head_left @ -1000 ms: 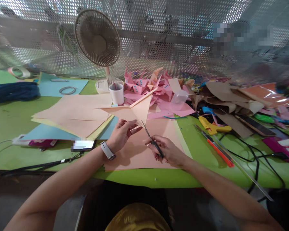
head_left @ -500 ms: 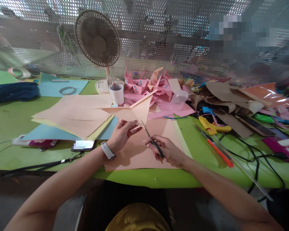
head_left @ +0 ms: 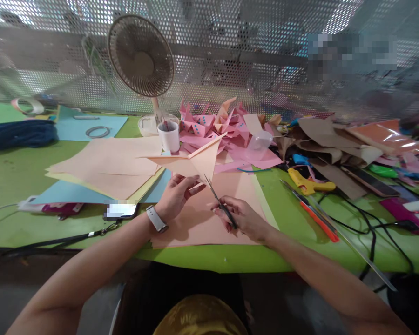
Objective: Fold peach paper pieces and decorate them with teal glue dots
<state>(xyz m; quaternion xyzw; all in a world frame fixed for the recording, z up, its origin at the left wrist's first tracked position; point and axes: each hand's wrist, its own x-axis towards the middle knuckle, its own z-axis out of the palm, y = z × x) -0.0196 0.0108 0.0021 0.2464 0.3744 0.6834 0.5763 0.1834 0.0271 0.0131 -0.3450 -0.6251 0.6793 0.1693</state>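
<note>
A folded peach paper piece [head_left: 204, 159], shaped like a bird with spread wings, is pinched in my left hand [head_left: 179, 193] by its lower edge. My right hand [head_left: 242, 216] is closed round the handles of dark scissors [head_left: 226, 213]. Their blades point up and to the left, with the tips at the paper's lower corner, close to my left fingertips. I cannot tell whether the blades are cutting into it. Beneath both hands lie peach paper sheets [head_left: 202, 228] on the green table [head_left: 237, 260].
Behind the hands are a white cup [head_left: 169, 137], a fan [head_left: 141, 58] and heaped pink folded paper [head_left: 226, 128]. More sheets [head_left: 104, 158] and a phone [head_left: 120, 211] lie left. On the right are a yellow glue gun [head_left: 307, 182], an orange cutter [head_left: 319, 222], cables and brown paper [head_left: 324, 132].
</note>
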